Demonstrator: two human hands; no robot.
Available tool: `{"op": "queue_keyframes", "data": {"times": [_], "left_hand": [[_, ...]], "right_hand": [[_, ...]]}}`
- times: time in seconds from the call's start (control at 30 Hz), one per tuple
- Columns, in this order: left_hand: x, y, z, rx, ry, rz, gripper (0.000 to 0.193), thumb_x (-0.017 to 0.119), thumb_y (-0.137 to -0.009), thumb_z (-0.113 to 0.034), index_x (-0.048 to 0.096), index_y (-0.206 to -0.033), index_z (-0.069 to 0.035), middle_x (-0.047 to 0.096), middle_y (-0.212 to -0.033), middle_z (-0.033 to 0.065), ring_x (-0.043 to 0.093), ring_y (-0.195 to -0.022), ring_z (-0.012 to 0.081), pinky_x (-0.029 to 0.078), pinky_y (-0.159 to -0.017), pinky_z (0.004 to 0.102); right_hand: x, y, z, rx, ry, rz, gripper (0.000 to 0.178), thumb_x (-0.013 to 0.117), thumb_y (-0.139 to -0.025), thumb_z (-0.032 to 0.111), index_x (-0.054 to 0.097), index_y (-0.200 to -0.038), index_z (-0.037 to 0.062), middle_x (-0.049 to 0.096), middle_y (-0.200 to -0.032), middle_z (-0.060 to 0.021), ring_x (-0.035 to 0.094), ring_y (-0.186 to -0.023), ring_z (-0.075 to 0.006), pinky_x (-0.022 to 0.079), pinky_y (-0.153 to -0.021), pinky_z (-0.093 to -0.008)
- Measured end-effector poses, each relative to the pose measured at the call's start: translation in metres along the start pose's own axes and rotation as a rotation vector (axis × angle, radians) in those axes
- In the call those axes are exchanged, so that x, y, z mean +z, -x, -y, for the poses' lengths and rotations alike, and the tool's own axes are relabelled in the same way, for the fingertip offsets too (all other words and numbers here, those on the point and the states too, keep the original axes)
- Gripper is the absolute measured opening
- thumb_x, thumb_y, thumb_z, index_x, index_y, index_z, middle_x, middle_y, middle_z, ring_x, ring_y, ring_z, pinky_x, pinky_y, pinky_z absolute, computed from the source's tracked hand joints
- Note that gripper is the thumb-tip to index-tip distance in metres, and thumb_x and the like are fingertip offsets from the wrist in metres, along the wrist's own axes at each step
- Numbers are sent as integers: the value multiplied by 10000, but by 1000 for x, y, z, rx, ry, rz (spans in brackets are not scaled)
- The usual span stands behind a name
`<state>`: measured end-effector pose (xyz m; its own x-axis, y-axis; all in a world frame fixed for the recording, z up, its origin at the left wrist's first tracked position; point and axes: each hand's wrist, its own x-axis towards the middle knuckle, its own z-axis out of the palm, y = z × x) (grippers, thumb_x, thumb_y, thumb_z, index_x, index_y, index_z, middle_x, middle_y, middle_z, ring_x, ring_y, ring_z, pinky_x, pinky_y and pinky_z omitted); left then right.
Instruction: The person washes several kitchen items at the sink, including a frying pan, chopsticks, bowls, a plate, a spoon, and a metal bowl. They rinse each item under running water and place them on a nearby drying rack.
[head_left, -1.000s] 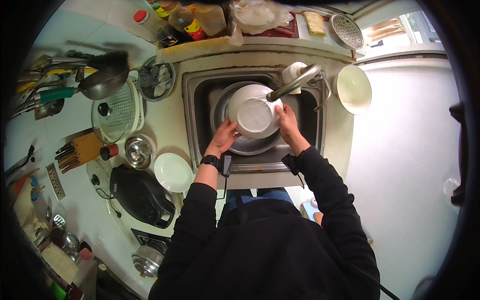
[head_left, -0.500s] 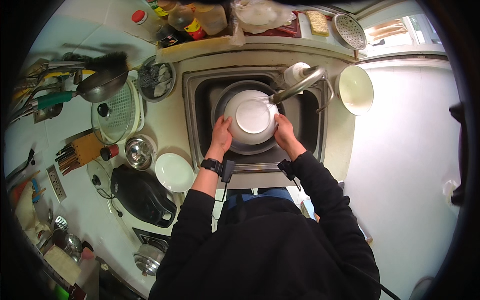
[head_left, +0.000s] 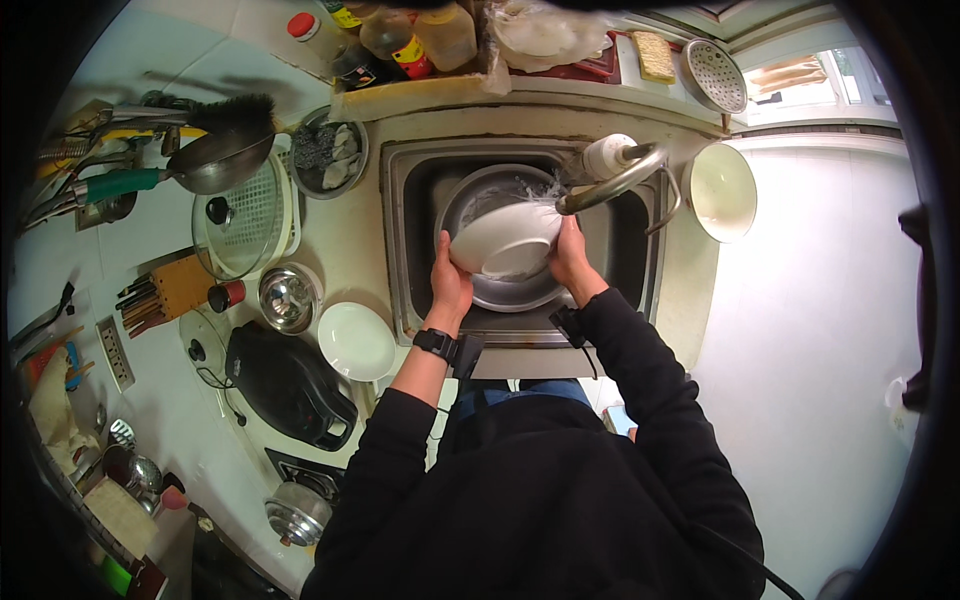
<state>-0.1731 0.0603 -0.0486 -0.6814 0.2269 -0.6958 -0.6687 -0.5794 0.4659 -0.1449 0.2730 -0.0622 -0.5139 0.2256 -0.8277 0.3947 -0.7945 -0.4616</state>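
Observation:
Both my hands hold a white plate (head_left: 500,238) by its edges, tilted under running water with its underside partly facing me. My left hand (head_left: 450,275) grips the left edge, fingers partly hidden behind it. On the right edge, my right hand (head_left: 572,258) is closed the same way, close below the spout of the faucet (head_left: 622,180). Water splashes off the plate's far rim. Beneath it a round metal basin (head_left: 470,190) stands in the steel sink (head_left: 405,225).
A pale bowl (head_left: 722,195) stands right of the sink. Left are a white plate (head_left: 357,342), a metal bowl (head_left: 290,298), a bowl with scrubbers (head_left: 328,155) and a black appliance (head_left: 285,385). Bottles (head_left: 395,45) line the ledge behind; a glass lid (head_left: 235,220) leans by a rack.
The plate has tipped from nearly flat, bottom up, to a steep slant, still in both hands. Water now splashes at its far rim. The whole view has shifted slightly.

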Motion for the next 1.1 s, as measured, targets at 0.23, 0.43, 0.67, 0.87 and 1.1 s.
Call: {"op": "queue_keyframes", "data": {"times": [0.23,0.43,0.67,0.87,1.1], "left_hand": [[11,-16,12,64,-125,47,342,531,-897,-185,554,-1189,-10,620,-1124,69,557,-1119,208,413,-998,363],[5,-21,0,-388,-482,57,342,554,-936,-100,516,-1255,17,606,-1220,133,617,-1073,260,513,-920,424],[5,-25,6,-72,-427,72,340,535,-983,-135,505,-1288,13,597,-1256,139,601,-1119,244,505,-919,407],[9,-14,-3,39,-595,-48,321,512,-977,-130,529,-1262,17,635,-1170,122,636,-1022,217,535,-820,358],[-20,-8,1,124,-771,-118,356,508,-930,-86,538,-1268,20,654,-1149,137,641,-1019,229,509,-822,339]], "right_hand": [[-30,23,25,95,6,286,765,409,-750,23,282,-1503,52,483,-1364,-190,518,-1214,-304,417,-1019,-423],[-52,17,26,-250,277,237,650,438,-844,16,305,-1480,10,488,-1375,-164,508,-1227,-276,396,-1040,-358],[-50,-12,54,-273,164,63,350,535,-981,232,555,-1274,42,593,-1229,-47,555,-1106,-159,454,-863,-306],[-42,-29,51,-232,165,90,302,593,-975,245,612,-1196,39,650,-1074,-39,609,-929,-125,477,-766,-261],[-29,-22,55,-271,82,109,306,617,-962,231,639,-1128,-26,678,-964,-71,643,-832,-123,500,-729,-237]]}}
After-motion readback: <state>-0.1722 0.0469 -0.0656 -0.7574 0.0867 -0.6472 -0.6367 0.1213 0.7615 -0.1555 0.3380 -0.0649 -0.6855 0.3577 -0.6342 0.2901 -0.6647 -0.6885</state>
